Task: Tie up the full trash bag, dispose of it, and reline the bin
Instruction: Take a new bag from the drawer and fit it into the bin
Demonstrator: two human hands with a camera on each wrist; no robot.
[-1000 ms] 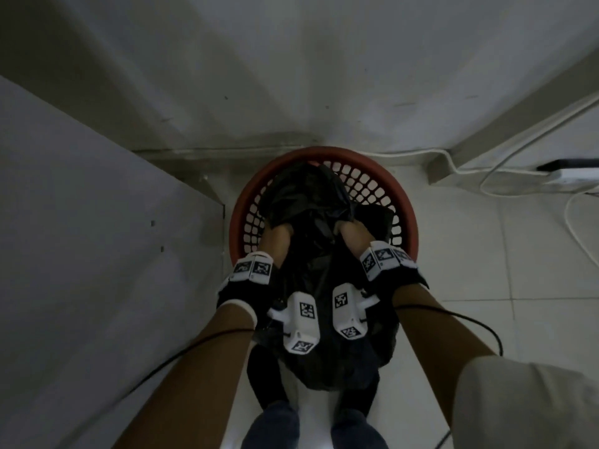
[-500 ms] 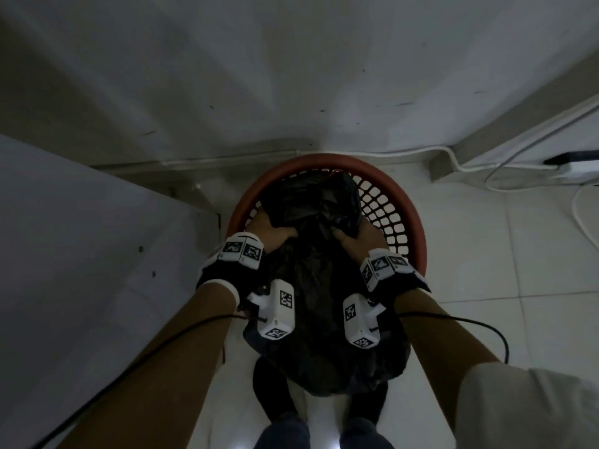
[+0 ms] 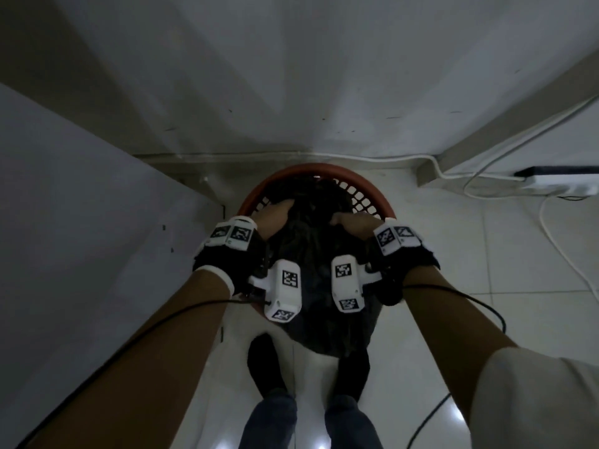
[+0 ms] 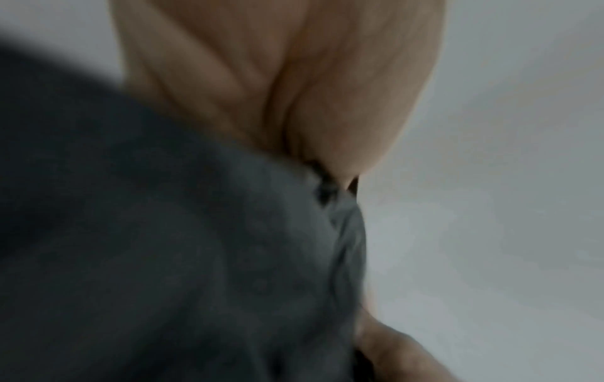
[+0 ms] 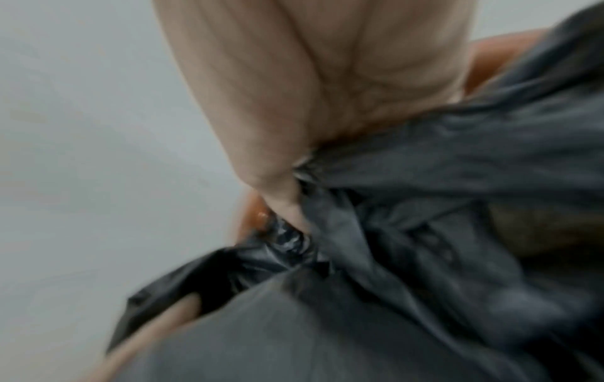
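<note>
A full black trash bag (image 3: 319, 273) hangs between my hands over the red mesh bin (image 3: 372, 196), which stands on the floor against the wall. My left hand (image 3: 275, 217) grips a bunch of the bag's top on the left; the left wrist view shows the plastic (image 4: 183, 245) gathered into that hand (image 4: 287, 98). My right hand (image 3: 351, 222) grips the top on the right; in the right wrist view the twisted plastic (image 5: 376, 232) runs into the right hand (image 5: 294, 108). The fingertips are hidden in the folds.
A grey cabinet side (image 3: 81, 238) stands close on the left. The white wall (image 3: 291, 76) is just behind the bin. A power strip (image 3: 560, 186) and white cables (image 3: 551, 228) lie on the tiled floor at the right. My feet (image 3: 269, 367) stand right under the bag.
Both hands have lifted the bag higher out of the bin and drawn its top together; the bag's bottom now hangs nearer my feet.
</note>
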